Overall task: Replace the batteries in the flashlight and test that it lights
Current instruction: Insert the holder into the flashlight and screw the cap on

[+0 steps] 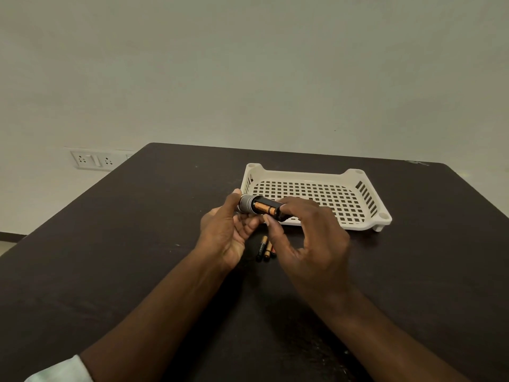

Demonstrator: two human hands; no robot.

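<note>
Nearest me, at the bottom left, a pale sleeve [59, 369] covers my left forearm. Farther up, a socket plate [92, 159] sits on the wall past the dark desk [110, 257]. My left hand [227, 232] is closed round the grey end of the holder [260, 207], thumb up on its far side, fingers curled beneath it. It hangs above the desk in front of the tray's near left corner, with an orange and black cell [265, 208] seated in its open slot. Below it, three loose batteries [265, 248] lie together on the desk between my hands. My right hand [308, 238] pinches the holder's black end between thumb and forefinger, other fingers loosely bent. Right of it sits the white slotted tray [366, 201].
</note>
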